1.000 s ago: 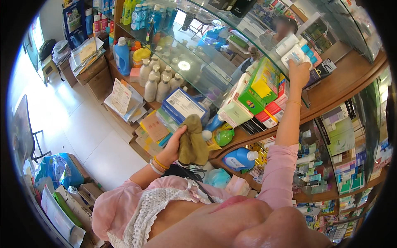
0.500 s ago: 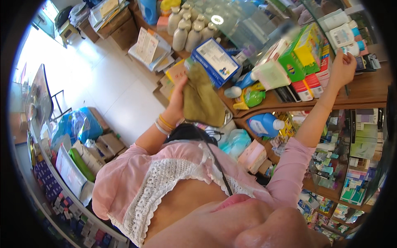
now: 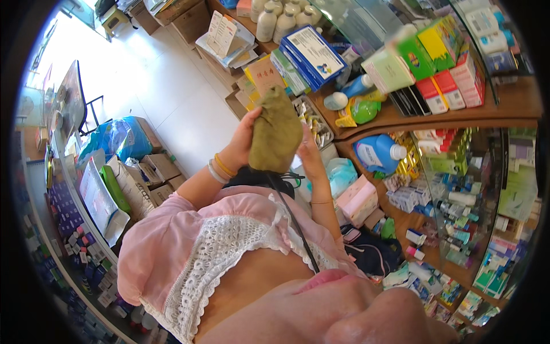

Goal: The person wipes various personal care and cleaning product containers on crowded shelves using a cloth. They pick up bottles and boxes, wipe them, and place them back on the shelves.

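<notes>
An olive-green cloth [image 3: 276, 135] hangs bunched in front of my chest. My left hand [image 3: 243, 137], with yellow and white bands at the wrist, grips its left edge between thumb and fingers. Close against the cloth's right edge is my right hand [image 3: 310, 153]. Its fingers are partly behind the cloth and blurred, so whether they grip it is not clear. Beyond the cloth lie a tan booklet-like box [image 3: 265, 74] and a blue and white box [image 3: 314, 54]. A tray of small packets [image 3: 314, 121] shows just past my right hand.
Along the wooden counter [image 3: 412, 117] stand a green and yellow box [image 3: 421, 54], red and white boxes [image 3: 441, 92], a green bottle [image 3: 364, 110] and several white bottles [image 3: 275, 23]. Below sits a blue jug [image 3: 375, 153]. Glass shelves with many packages are at right; cartons [image 3: 160, 166] stand at left.
My right hand has come down from the counter's far right to the cloth. The cloth, still in my left hand, is more bunched. The view has shifted slightly.
</notes>
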A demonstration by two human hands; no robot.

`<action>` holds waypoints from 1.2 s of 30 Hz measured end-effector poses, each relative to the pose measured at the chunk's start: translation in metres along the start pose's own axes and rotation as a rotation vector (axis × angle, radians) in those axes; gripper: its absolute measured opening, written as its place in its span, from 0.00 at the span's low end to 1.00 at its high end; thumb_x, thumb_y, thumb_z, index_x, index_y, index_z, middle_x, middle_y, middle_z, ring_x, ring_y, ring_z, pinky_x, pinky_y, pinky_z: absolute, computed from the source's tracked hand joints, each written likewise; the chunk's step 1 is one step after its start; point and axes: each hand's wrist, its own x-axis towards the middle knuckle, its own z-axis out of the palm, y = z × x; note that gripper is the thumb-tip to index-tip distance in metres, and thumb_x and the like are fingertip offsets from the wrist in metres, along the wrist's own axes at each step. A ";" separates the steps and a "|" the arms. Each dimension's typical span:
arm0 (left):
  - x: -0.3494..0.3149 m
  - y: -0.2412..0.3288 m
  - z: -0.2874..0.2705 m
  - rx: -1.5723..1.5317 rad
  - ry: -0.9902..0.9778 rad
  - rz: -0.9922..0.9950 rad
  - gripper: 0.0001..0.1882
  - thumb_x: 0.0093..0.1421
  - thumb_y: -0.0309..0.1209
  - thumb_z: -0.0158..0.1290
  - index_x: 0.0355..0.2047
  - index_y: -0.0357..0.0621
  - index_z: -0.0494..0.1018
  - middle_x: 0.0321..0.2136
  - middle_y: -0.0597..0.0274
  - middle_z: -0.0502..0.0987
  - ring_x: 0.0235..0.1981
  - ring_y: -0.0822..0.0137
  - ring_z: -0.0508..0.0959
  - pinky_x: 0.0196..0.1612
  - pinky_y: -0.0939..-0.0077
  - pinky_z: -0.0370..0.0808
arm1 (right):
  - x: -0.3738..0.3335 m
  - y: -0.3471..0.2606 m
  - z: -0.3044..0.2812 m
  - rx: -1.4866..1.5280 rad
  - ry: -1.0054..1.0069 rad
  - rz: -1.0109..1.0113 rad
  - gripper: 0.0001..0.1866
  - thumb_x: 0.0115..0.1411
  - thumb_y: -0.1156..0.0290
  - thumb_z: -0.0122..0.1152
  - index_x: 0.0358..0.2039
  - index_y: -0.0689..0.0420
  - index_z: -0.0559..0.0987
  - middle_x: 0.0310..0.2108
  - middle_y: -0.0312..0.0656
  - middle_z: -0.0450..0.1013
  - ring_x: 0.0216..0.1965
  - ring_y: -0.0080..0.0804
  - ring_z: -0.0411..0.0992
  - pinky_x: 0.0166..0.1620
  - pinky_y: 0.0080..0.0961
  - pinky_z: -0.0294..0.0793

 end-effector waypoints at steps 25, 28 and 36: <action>-0.107 0.245 -0.100 1.790 0.289 0.615 0.21 0.59 0.23 0.47 0.54 0.37 0.63 0.52 0.55 0.67 0.54 0.60 0.67 0.56 0.73 0.64 | 0.142 -0.049 0.249 0.509 -0.221 0.292 0.20 0.59 0.62 0.55 0.47 0.64 0.72 0.40 0.41 0.75 0.39 0.27 0.74 0.42 0.21 0.73; -0.117 0.275 -0.102 1.189 0.184 0.537 0.23 0.59 0.24 0.48 0.56 0.38 0.61 0.54 0.55 0.65 0.55 0.61 0.66 0.56 0.72 0.64 | 0.167 -0.047 0.271 0.455 -0.310 0.252 0.20 0.59 0.62 0.55 0.46 0.64 0.73 0.39 0.41 0.75 0.40 0.26 0.73 0.42 0.21 0.73; -0.086 0.290 -0.081 0.738 0.101 0.295 0.28 0.60 0.27 0.49 0.60 0.40 0.55 0.59 0.56 0.60 0.58 0.64 0.63 0.58 0.70 0.63 | 0.196 -0.033 0.258 0.346 -0.154 0.228 0.20 0.56 0.65 0.60 0.46 0.63 0.74 0.41 0.40 0.74 0.41 0.26 0.73 0.46 0.21 0.70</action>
